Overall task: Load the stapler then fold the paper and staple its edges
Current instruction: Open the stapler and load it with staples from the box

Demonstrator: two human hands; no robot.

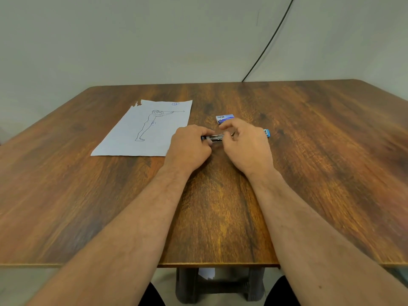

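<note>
2 bare hands meet over the middle of the dark brown wood-grain table [220, 206], with the small metal-and-blue stapler [215, 137] lying between them. The left hand [189, 146] has its fingers curled round the stapler's left end, the thumb and forefinger closing on it from above. The right hand [245, 144] sits at the stapler's right end; its thumb and forefinger are drawn together at the metal channel, the other fingers loosely curled, but whether they pinch the stapler or something tiny is too small to tell. Only a short stretch of the stapler's silver rail shows in the gap between the 2 hands. A light blue piece [267, 132] juts out from behind the right hand, near its knuckles; it may be part of the stapler, which cannot be told.

Just beyond the right hand's fingertips lies a small blue and white staple box [225, 118], flat on the table. To the left of the left hand lies 1 white sheet of paper with a line drawing of a standing figure [145, 129], unfolded, its near right corner passing under the left hand's wrist side. A black cable [271, 38] runs down the pale wall [132, 40] behind the table.
</note>
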